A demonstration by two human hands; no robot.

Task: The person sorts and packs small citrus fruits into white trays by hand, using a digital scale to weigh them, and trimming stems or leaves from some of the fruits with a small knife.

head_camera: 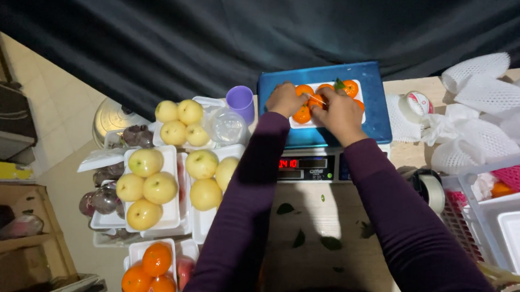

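A white foam tray point(362, 92) with several small orange tangerines point(350, 87) rests on the blue platform point(378, 119) of a weighing scale point(309, 165). My left hand point(284, 99) lies on the tray's left side, fingers curled over a tangerine point(302, 114). My right hand point(340, 111) is over the tray's middle, fingers pressed on the fruit, with a thin strip of something pale between the two hands. One tangerine carries a green leaf point(339, 84). Both arms wear dark purple sleeves.
Left of the scale stand foam trays of yellow pears point(144, 187), a purple cup point(241, 101), wrapped dark fruit point(103, 199) and oranges point(149, 269). White foam nets point(490, 86) and tape rolls point(416, 105) lie at right, above a white crate point(505, 215). Leaves litter the table.
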